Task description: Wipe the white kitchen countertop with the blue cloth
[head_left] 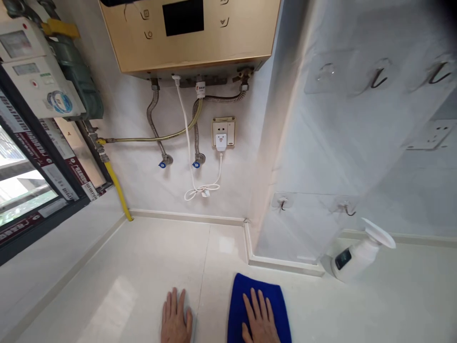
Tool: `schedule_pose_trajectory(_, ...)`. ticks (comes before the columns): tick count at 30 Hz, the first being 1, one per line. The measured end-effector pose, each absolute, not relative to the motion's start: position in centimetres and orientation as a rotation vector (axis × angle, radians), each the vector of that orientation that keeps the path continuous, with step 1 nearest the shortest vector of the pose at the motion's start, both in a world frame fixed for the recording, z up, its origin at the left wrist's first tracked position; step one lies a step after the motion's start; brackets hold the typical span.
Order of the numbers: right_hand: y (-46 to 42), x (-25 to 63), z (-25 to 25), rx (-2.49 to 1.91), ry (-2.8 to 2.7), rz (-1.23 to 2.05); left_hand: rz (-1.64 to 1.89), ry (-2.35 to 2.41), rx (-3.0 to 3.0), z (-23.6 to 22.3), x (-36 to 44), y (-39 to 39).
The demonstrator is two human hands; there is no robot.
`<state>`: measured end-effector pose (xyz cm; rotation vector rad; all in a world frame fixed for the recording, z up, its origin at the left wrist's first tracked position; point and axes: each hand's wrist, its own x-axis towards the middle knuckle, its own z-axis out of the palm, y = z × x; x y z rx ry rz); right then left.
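Blue cloth (238, 305), bottom cut off, partly hidden beneath right-hand fingers (255, 303)

1 left hand (175, 323) | 1 right hand (263, 325) | 1 blue cloth (236, 305) is under the right fingers (254, 302) | 1 white bottle (359, 259), 5 wall hooks (379, 78) are right of them | 1 gold box (178, 53), 2 blue taps (163, 165) are past the fingers
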<state>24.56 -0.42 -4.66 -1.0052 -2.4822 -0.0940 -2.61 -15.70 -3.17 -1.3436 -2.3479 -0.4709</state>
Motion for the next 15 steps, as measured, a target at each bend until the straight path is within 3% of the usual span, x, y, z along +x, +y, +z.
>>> schedule_pose_trajectory(8, -2.1, 20.1, -0.4, -0.670, -2.780, 0.172, -0.431, -2.350, -1.323, -2.7, -2.6, -15.8)
schedule_pose_trajectory(15, -1.7, 21.7, -2.2, -0.456, -2.651, 0.096, -0.481, -2.436, -1.327, -3.5, -3.2, -15.8)
